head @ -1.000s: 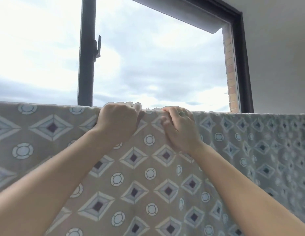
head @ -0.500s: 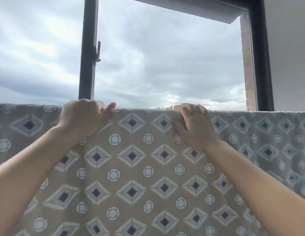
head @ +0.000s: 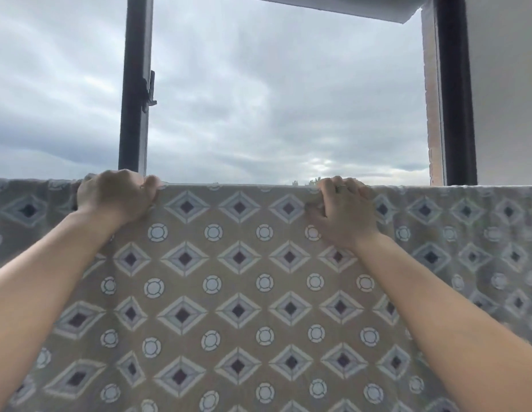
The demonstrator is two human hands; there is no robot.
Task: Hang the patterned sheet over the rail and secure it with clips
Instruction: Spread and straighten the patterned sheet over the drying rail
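Head view, looking fwd and slightly up. Patterned sheet (head: 238,292) spans the full frame width: tan ground w/ grey-blue diamonds and small ringed circles. Its top forms a straight horizontal fold approx. mid-frame, and the cloth drops from there to the bottom edge. Rail under the fold is covered by cloth, not visible. Sheet lies smooth betw. the hands, w/ some bunching at top left, outside the L hand (head: 116,197).

L hand: on the top fold, left of centre. Back of hand faces camera. Fingers curl over the edge to the far side, thumb tip at the fold on the inner side. Grip: closed round the cloth at the fold. Forearm bare, runs in from lower-left corner.

R hand (head: 345,212): on the top fold, right of centre, well apart from L hand. Fingers hooked over the edge, knuckles up. Thumb lies against the near face below the fold, so cloth is pinched betw. thumb and fingers. Ring (head: 339,188) on one finger. Forearm bare, enters from lower-right corner.

Behind sheet: window w/ dark centre post (head: 135,84) carrying a latch handle (head: 150,90). Dark right frame (head: 455,84) has a strip of brick reveal (head: 434,114) just inside it. Overcast sky (head: 288,99) fills the opening. Plain wall (head: 505,84) at far right. Treetops (head: 312,182) just show above the fold near R hand.
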